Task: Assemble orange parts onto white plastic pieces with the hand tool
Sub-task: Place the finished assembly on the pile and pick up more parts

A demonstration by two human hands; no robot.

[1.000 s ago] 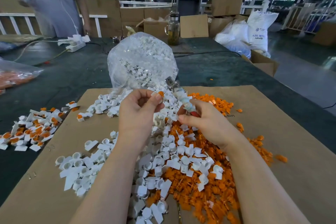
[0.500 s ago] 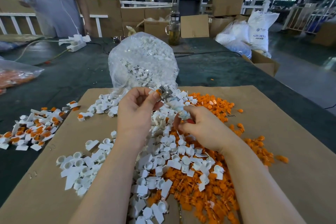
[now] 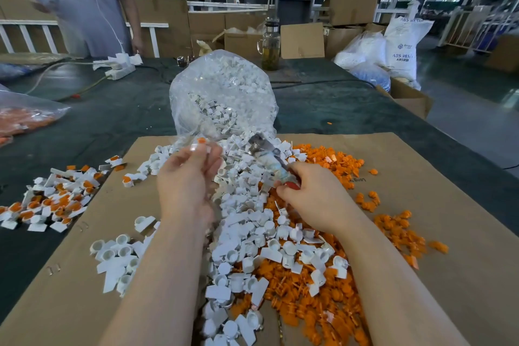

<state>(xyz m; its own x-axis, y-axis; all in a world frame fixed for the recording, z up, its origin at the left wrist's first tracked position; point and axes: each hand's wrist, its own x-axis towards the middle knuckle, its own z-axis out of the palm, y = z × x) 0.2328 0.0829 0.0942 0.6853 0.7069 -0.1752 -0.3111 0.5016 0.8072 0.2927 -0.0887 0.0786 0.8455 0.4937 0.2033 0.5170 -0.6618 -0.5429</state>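
My left hand point(image 3: 186, 177) pinches a white plastic piece with an orange part point(image 3: 201, 141) in its top, raised above the pile. My right hand point(image 3: 314, 194) grips the hand tool point(image 3: 266, 156) by its red-ended handle; the metal tip points up and left and stands a little apart from the held piece. Loose white pieces point(image 3: 252, 233) spill down the middle of the cardboard sheet point(image 3: 463, 233). Loose orange parts point(image 3: 309, 303) lie to the right and beneath them.
A clear bag of white pieces point(image 3: 224, 93) lies open behind my hands. Finished white-and-orange pieces point(image 3: 56, 199) are heaped at the left on the dark table. A bag of orange parts point(image 3: 25, 118) sits far left. A person point(image 3: 81, 3) stands at the far side, near a glass jug point(image 3: 271, 45).
My left hand has lifted the piece up and left, away from the tool tip. The right hand with the tool has moved slightly right and back.
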